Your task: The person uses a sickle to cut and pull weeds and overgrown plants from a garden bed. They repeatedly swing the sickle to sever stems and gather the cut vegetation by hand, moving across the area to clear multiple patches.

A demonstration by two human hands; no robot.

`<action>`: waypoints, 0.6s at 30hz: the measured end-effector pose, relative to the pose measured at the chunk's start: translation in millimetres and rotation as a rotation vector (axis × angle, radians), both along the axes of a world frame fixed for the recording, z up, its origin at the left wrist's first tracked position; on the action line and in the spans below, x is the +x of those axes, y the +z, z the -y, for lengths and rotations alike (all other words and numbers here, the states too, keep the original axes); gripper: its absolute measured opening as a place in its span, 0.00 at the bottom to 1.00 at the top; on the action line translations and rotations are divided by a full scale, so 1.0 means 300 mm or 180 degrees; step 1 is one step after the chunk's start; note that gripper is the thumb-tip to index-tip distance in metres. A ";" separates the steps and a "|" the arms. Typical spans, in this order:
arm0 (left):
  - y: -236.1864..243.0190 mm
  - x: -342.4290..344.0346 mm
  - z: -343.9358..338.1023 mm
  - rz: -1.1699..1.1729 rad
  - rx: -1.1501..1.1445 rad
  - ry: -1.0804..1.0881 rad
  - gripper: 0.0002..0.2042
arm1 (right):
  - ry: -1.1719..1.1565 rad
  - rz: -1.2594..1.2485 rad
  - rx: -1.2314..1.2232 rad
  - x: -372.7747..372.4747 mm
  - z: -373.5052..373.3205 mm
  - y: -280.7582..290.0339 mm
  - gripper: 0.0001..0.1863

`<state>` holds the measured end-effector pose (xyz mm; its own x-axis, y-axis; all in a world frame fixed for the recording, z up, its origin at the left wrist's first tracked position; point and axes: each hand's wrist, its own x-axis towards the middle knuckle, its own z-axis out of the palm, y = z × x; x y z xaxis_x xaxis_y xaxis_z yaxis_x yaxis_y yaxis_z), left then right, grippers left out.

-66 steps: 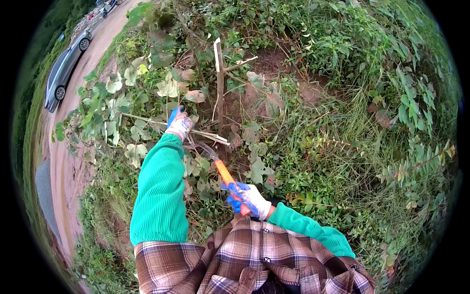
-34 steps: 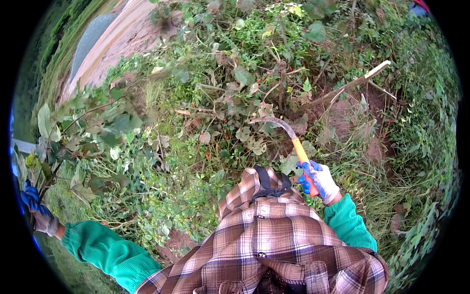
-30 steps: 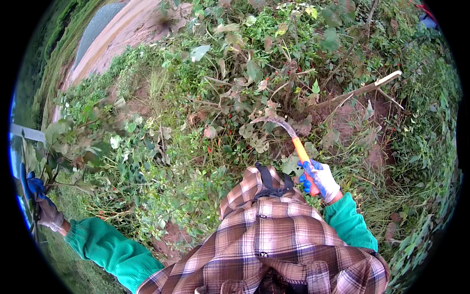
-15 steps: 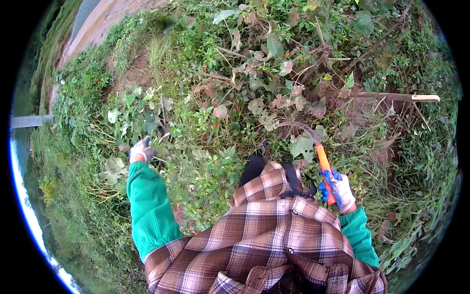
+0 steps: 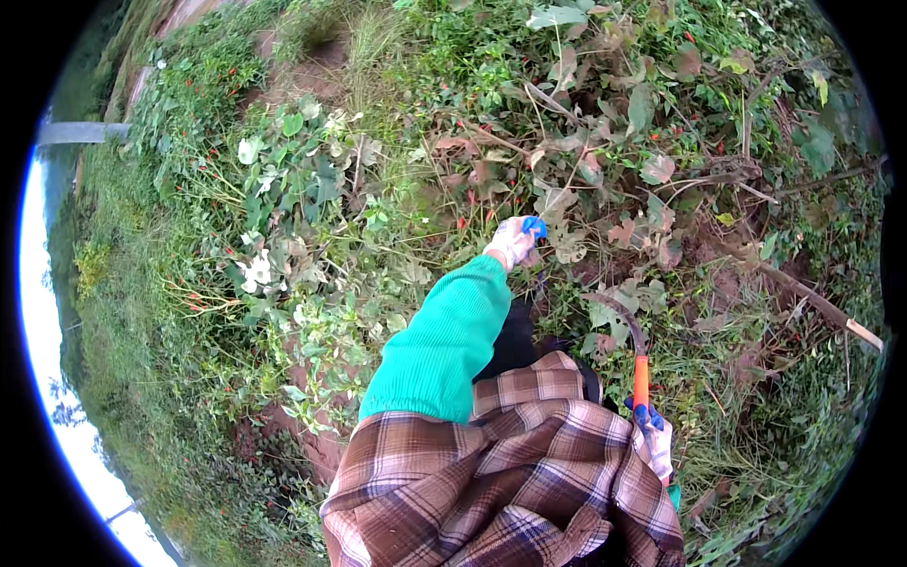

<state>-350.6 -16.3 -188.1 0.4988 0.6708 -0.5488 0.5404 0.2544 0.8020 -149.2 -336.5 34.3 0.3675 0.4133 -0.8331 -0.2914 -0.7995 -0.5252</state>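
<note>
Left hand (image 5: 516, 240) had swung inward near leaves (image 5: 569, 244); I couldn't tell its grip. Right hand (image 5: 655, 440) clamped the sickle (image 5: 641, 373), lower right; I judged its blade (image 5: 629, 319) best angled off the left

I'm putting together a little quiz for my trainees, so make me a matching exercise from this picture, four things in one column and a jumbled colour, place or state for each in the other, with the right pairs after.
1. Sickle
2. Left sleeve
3. Shirt
4. Stick

A. Plaid
B. Pale at one end
C. In the right hand
D. Green

Pairs: 1-C, 2-D, 3-A, 4-B
</note>
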 end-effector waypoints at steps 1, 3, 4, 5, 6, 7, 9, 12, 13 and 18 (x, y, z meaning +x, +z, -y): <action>-0.036 -0.124 0.021 0.0508 0.0168 0.0249 0.12 | 0.0222 -0.0071 0.0063 -0.017 0.008 -0.046 0.16; 0.248 -0.176 -0.024 0.1504 -0.0230 0.0801 0.19 | 0.0357 -0.0019 0.0109 0.007 0.006 -0.044 0.16; 0.386 -0.239 -0.077 0.1500 0.0059 0.0780 0.21 | 0.0324 -0.0047 0.0080 0.025 -0.026 -0.023 0.16; 0.502 -0.407 -0.132 0.1284 0.0702 0.0890 0.21 | 0.0377 -0.0196 0.0131 0.018 -0.075 0.000 0.15; 0.700 -0.459 -0.160 0.0442 0.0945 0.1199 0.22 | -0.0072 -0.0521 0.0094 0.025 -0.109 0.012 0.16; 0.766 -0.608 -0.166 0.0188 0.1676 0.1604 0.21 | -0.0250 -0.0667 0.0140 0.017 -0.144 0.021 0.15; 0.927 -0.793 -0.163 -0.0012 0.2125 0.2579 0.22 | -0.0237 -0.0730 -0.0005 0.002 -0.186 0.030 0.15; 1.053 -1.076 -0.152 -0.0761 0.2334 0.3534 0.13 | -0.0176 -0.0801 0.0245 0.001 -0.210 0.033 0.15; 1.009 -1.227 -0.182 -0.0560 0.2412 0.3542 0.11 | -0.0178 -0.0814 0.0259 0.015 -0.204 0.031 0.15; 0.703 -1.244 -0.282 -0.4445 0.1002 0.1451 0.27 | -0.0702 -0.0819 0.0168 0.022 -0.116 0.014 0.12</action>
